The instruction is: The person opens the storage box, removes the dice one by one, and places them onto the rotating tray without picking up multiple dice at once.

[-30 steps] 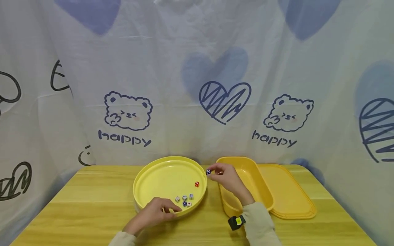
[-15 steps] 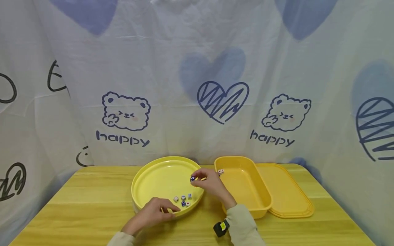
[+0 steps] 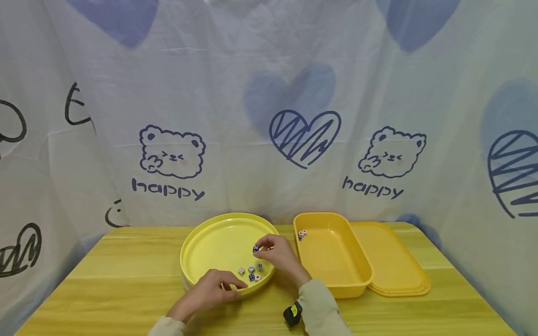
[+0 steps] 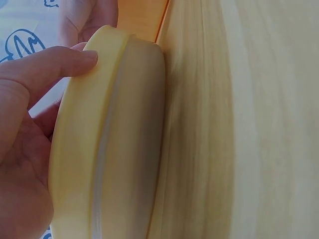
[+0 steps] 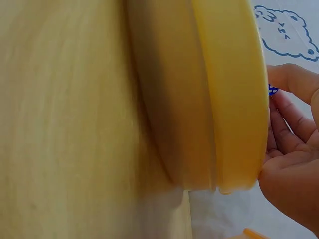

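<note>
My left hand holds the near rim of a round yellow tray, its thumb against the outer side in the left wrist view. Over the tray's right part, my right hand pinches a dark blue die with white pips between thumb and fingertips. The same blue die peeks out past the tray's edge in the right wrist view. Close below, several dice lie near the tray's front right: a white die, another blue die and a white die with a red pip among them.
Right of the tray stands a deeper orange-yellow box, with a few small dice in its far left corner. A flat matching lid lies beyond it on the wooden table. A printed curtain hangs behind.
My right hand has carried the blue die leftward from the gap beside the box to over the tray. It now hides the red die seen earlier. My left hand stays at the rim.
</note>
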A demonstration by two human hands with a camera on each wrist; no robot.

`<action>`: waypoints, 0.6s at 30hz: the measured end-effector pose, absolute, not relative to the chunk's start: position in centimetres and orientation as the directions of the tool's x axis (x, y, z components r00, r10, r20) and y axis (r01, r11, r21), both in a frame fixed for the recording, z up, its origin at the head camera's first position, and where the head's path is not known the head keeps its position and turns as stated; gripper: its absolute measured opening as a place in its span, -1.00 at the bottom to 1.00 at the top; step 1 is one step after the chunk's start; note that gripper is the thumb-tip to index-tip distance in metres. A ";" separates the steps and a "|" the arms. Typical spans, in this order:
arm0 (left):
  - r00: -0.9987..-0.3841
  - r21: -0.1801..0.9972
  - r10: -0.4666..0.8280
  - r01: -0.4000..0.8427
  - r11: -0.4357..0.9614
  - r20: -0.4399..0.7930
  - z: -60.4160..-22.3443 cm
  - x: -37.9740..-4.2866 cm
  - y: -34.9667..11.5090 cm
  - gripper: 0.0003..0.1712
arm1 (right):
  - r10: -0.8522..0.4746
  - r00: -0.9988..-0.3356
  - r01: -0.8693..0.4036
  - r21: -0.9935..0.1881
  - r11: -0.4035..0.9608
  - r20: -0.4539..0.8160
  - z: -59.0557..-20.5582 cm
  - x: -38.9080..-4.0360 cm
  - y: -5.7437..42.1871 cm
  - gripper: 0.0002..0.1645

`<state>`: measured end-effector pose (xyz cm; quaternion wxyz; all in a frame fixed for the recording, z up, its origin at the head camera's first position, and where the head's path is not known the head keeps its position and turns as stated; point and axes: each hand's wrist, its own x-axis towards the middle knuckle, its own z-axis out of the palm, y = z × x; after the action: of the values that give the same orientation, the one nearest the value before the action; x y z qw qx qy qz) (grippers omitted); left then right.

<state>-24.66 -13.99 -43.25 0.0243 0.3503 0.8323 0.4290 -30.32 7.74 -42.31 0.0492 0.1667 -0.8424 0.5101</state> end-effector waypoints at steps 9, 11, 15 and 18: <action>-0.752 0.724 0.603 0.568 0.391 0.265 -43.1 -24.6 -14.0 -0.83 | -0.199 -0.941 -0.335 -0.836 0.436 0.273 -42.5 -30.3 7.4 -0.85; -0.752 0.725 0.605 0.567 0.390 0.263 -43.0 -24.5 -14.0 -0.83 | -0.202 -0.937 -0.348 -0.821 0.452 0.286 -42.6 -30.2 7.4 -0.86; -0.753 0.727 0.605 0.565 0.391 0.259 -43.1 -24.5 -13.9 -0.83 | -0.223 -0.923 -0.383 -0.788 0.482 0.313 -42.8 -30.2 7.4 -0.88; -0.756 0.732 0.602 0.559 0.390 0.257 -43.1 -24.5 -13.9 -0.83 | -0.237 -0.914 -0.404 -0.769 0.495 0.328 -43.1 -30.2 7.4 -0.88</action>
<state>-24.47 -13.90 -43.12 0.0252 0.3481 0.8333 0.4288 -30.22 7.41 -43.08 0.0896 0.1864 -0.8599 0.4667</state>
